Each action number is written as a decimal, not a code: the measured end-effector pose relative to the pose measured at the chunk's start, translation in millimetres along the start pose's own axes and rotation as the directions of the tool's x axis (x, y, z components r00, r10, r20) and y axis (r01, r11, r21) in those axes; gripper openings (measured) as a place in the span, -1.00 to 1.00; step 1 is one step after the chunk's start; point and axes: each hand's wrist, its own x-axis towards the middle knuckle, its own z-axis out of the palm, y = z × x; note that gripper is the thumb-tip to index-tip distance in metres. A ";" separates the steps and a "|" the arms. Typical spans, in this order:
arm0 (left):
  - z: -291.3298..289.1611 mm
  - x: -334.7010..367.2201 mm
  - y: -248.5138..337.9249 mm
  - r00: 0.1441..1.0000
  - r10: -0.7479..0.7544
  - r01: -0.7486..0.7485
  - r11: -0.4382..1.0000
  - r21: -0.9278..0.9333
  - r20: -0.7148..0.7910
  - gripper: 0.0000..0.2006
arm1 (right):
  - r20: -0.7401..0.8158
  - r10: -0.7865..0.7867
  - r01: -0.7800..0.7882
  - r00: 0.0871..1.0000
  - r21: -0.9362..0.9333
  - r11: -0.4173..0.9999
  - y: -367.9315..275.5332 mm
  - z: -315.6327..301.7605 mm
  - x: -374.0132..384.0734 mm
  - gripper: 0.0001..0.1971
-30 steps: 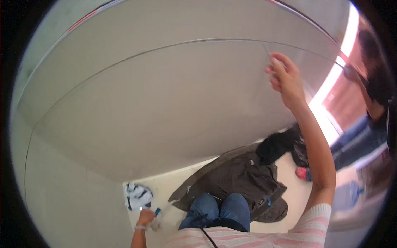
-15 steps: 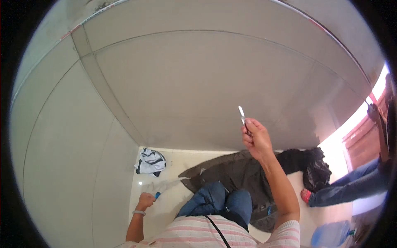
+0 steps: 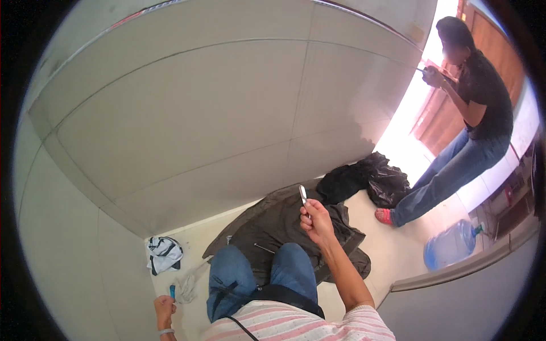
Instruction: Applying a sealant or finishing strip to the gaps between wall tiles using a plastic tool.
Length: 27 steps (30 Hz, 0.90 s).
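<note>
In front of me, over a dark brown cloth or garment (image 3: 259, 221), my right hand (image 3: 317, 223) is raised. It grips a slim, shiny pale tool (image 3: 303, 194) that points up; its exact kind is unclear. Low at the left, my left hand (image 3: 164, 307) is closed around a small object with a bright blue end (image 3: 172, 291), the rest hidden in the fist. A crumpled whitish, see-through thing (image 3: 185, 288) lies beside that hand; I cannot tell whether they touch. My jeans-clad knees are at the cloth's near edge.
Tiled walls (image 3: 216, 113) rise ahead and at left. A white-and-black cloth bundle (image 3: 164, 254) sits in the corner. Black plastic (image 3: 387, 184) lies at the cloth's far right. Another person (image 3: 480, 102) stands at right near a large blue water bottle (image 3: 452, 245) and a low ledge (image 3: 460, 264).
My view has swung to the right, showing more of the other person and the bottle. Both hands keep hold of their things; the right hand sits lower in view, over the cloth.
</note>
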 end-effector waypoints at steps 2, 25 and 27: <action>1.2 -0.5 7.1 0.999 0.047 -0.047 0.999 0.004 0.006 -0.88 | 0.032 -0.064 0.065 0.997 -0.033 0.997 -0.3 -3.6 -6.1 -0.91; -34.2 -101.7 42.3 0.861 0.151 -0.186 0.982 -0.023 -0.485 -0.81 | 0.474 0.280 -0.197 0.835 -0.217 0.956 4.8 54.6 29.0 -0.91; -21.5 -103.8 83.6 0.862 0.192 -0.236 0.971 -0.036 -0.470 -0.83 | 0.501 0.292 -0.186 0.815 -0.251 0.950 -2.0 51.5 39.9 -0.91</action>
